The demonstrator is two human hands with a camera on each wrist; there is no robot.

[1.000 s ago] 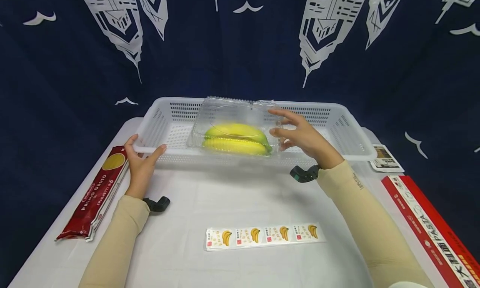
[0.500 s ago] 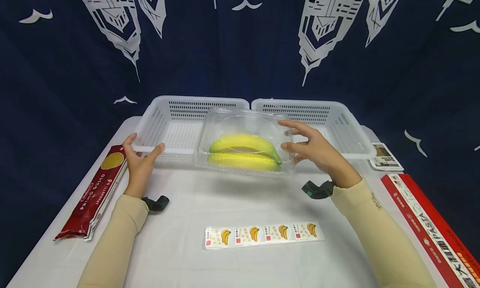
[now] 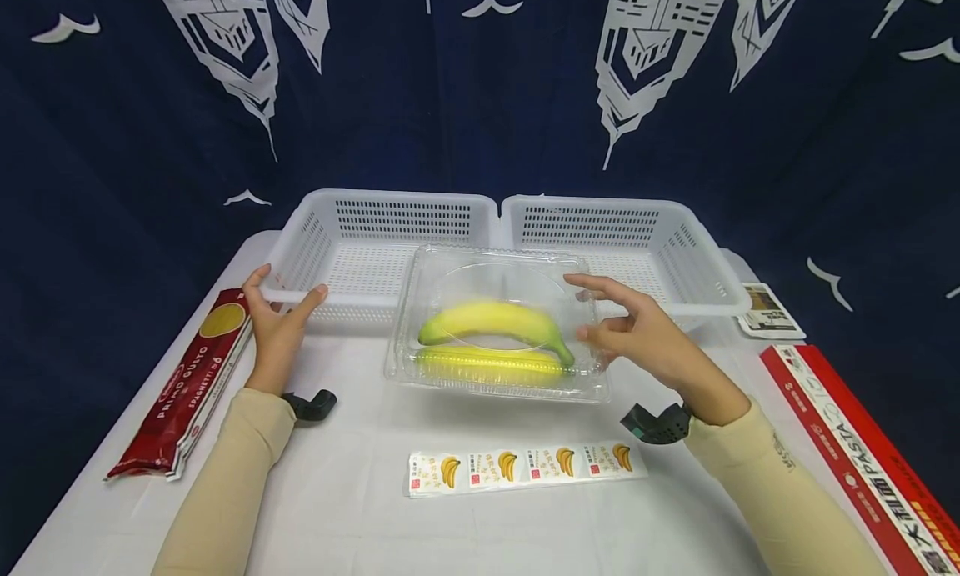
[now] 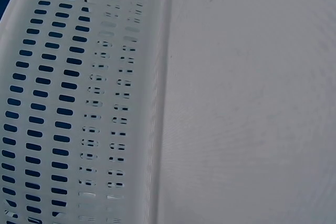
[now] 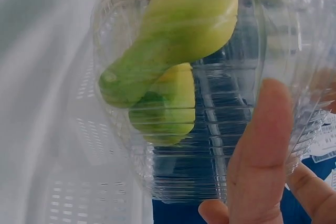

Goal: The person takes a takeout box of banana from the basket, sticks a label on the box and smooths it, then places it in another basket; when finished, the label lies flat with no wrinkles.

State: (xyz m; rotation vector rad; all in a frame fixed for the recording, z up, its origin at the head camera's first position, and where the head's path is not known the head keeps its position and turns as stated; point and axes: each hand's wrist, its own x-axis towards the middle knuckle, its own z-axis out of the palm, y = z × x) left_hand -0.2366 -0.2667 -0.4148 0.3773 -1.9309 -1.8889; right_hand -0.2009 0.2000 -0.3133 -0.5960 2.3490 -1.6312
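Now the clear container (image 3: 497, 286) is nearer the labels (image 3: 527, 469), right fingers (image 3: 609, 338) gripping it, left fingers (image 3: 311, 300) holding the left basket (image 3: 356, 302).

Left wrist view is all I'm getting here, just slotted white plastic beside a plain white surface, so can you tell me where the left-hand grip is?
Observer: The left-hand grip is on the near left corner of the left white basket.
Operator: Okay. Is anything being held on the other side?
Observer: Yes, the right-hand grip has the right end of a clear plastic container.
Operator: Can you see what's inside it?
Observer: At least one banana shows through the plastic.
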